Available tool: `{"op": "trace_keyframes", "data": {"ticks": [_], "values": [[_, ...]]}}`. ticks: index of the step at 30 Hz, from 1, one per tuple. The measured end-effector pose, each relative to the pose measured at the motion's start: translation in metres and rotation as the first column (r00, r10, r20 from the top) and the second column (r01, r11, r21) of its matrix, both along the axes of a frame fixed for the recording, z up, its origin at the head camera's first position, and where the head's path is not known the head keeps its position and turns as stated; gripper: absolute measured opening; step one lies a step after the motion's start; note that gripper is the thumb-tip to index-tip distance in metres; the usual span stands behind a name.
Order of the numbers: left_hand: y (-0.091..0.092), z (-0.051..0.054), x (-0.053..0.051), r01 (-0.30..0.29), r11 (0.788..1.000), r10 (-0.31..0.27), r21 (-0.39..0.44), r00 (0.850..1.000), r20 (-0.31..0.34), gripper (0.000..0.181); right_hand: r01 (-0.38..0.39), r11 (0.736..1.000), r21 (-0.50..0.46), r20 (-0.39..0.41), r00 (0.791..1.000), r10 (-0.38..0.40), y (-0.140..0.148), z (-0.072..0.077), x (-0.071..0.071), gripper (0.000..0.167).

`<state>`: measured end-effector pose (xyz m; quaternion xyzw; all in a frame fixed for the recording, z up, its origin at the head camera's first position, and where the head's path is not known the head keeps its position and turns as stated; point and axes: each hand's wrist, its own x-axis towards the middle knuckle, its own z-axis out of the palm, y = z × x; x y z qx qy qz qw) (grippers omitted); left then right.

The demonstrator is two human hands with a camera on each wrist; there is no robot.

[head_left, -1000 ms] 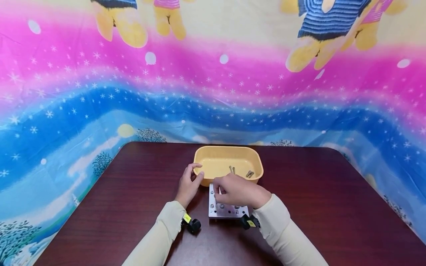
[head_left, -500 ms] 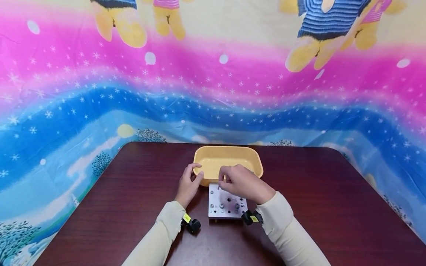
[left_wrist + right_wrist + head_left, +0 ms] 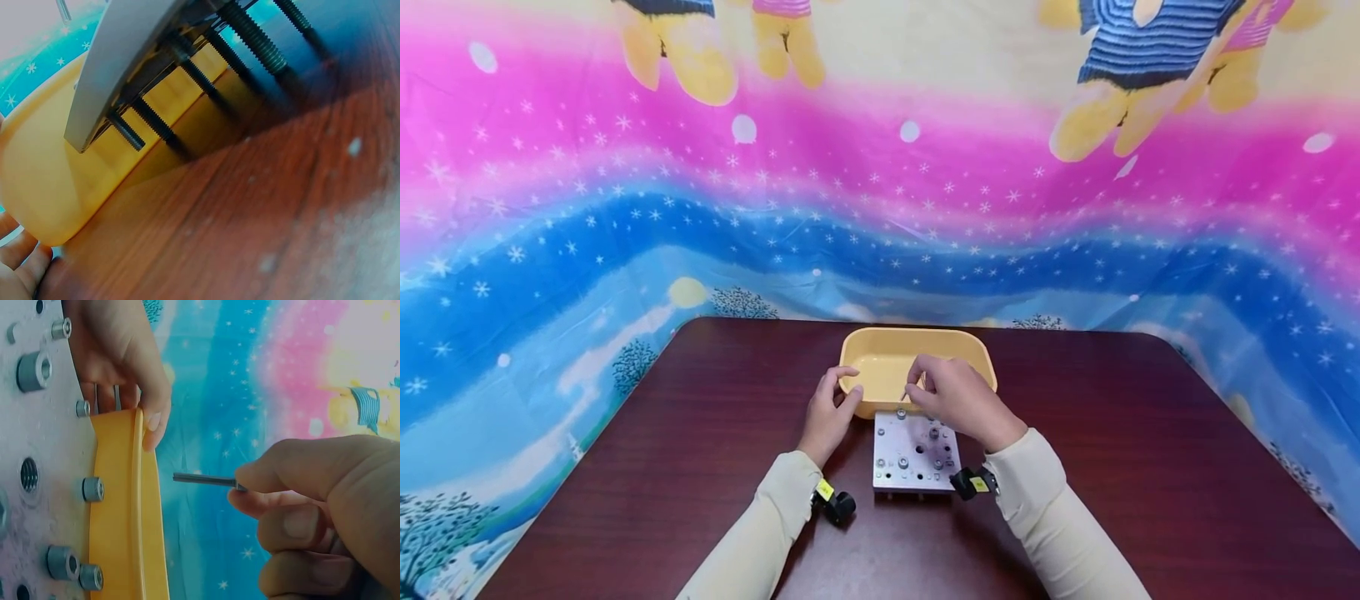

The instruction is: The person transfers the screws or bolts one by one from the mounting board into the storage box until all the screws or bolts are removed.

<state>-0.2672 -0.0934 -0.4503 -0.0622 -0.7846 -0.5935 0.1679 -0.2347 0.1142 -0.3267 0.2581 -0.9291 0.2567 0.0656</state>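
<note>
My left hand [image 3: 827,421] grips the left end of a yellow plastic bin [image 3: 891,343], with thumb and fingers at its rim. Between thumb and forefinger my right hand [image 3: 966,404] pinches a thin, straight metal rod with lengthwise edges, like a hex key [image 3: 206,479]; its other end is hidden in the hand. The rod's tip is clear of the metal plate [image 3: 891,446], over the bin's near edge. Several socket-head bolts [image 3: 34,370] stand in the plate. From below it, threaded shanks [image 3: 253,37] stick down in the left wrist view.
The plate sits raised above a dark red wooden table [image 3: 737,375], close in front of the bin. My right forearm hides part of the table on the right. A patterned cloth [image 3: 880,183] hangs behind the table.
My right hand has lifted off the plate and moved away and slightly right, carrying the rod towards the bin. A bolt at the plate's far edge has come into sight. The left hand stays put.
</note>
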Motion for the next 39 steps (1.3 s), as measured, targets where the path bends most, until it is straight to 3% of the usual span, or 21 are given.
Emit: {"op": "trace_keyframes", "data": {"ticks": [7, 22, 39], "values": [[0.001, -0.001, -0.001, -0.017, 1.000, 0.016, -0.021, 0.999, -0.042, 0.027, 0.026, 0.999, -0.038, -0.013, 1.000, -0.026, 0.008, -0.002, -0.010, 0.004], [0.002, 0.001, 0.001, 0.001, 1.000, -0.001, 0.003, 1.000, 0.020, 0.025, 0.077, 0.993, -0.088, 0.063, 0.995, -0.072, 0.033, -0.022, -0.042, 0.004], [0.000, 0.000, 0.000, -0.011, 1.000, 0.011, -0.004, 1.000, -0.007, 0.025, 0.103, 0.995, -0.014, 0.132, 0.986, -0.100, 0.034, -0.052, -0.074, 0.008]]}}
